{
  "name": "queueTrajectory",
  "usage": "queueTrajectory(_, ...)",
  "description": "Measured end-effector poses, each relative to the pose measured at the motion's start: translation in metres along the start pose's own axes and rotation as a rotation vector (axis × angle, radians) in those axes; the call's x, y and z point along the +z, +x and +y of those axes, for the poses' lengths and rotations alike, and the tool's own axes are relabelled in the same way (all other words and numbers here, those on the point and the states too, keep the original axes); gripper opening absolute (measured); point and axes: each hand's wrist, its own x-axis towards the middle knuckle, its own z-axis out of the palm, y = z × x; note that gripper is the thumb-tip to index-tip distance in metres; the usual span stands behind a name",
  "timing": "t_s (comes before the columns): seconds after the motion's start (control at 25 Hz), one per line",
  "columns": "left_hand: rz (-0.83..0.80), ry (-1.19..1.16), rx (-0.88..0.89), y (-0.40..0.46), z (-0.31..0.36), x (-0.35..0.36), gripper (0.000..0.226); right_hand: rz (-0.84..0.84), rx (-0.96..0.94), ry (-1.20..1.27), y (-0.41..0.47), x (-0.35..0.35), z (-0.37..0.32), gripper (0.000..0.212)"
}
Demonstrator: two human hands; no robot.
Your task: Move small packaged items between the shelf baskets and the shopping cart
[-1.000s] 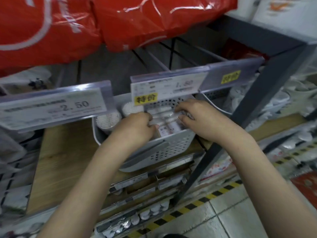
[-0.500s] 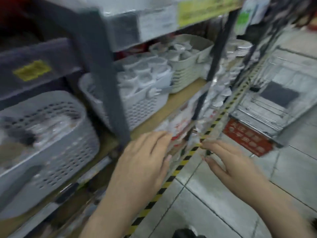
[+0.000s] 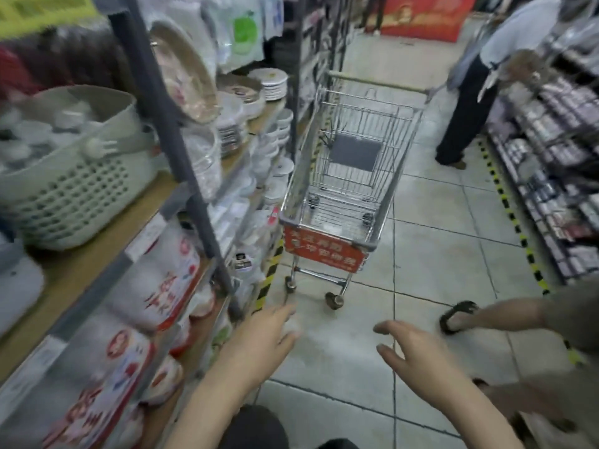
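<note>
The wire shopping cart (image 3: 382,202) stands in the aisle ahead, with a red sign on its near end; its basket looks bare. A white perforated shelf basket (image 3: 74,192) holding small pale items sits on the wooden shelf at the left. My left hand (image 3: 259,345) reaches forward low beside the shelf post with its fingers extended. A pale blur lies at its fingertips, and I cannot tell whether it is an item. My right hand (image 3: 415,354) is held out over the floor with its fingers spread, holding nothing. Both hands are well short of the cart.
Shelves of plates and bowls (image 3: 256,92) line the left side, with red-and-white packs (image 3: 162,286) below. Packaged goods fill the right shelves (image 3: 551,176). One person (image 3: 470,92) stands beyond the cart. Another person's sandalled foot (image 3: 457,315) is close on the right.
My view has swung right from the shelf basket to the aisle and cart. Both hands have left the basket and now reach out over the floor towards the cart.
</note>
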Motion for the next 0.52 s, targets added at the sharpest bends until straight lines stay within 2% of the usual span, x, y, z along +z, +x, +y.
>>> queueTrajectory(0.28, -0.161, -0.059, -0.205, 0.126, -0.054, 0.002, 0.042, -0.075, 0.05, 0.173, 0.121, -0.007, 0.035, 0.037)
queueTrajectory(0.52, -0.206, -0.062, -0.239, 0.286, -0.069, -0.014, 0.04, -0.105, 0.157, 0.282, 0.263, -0.039, 0.078, 0.034)
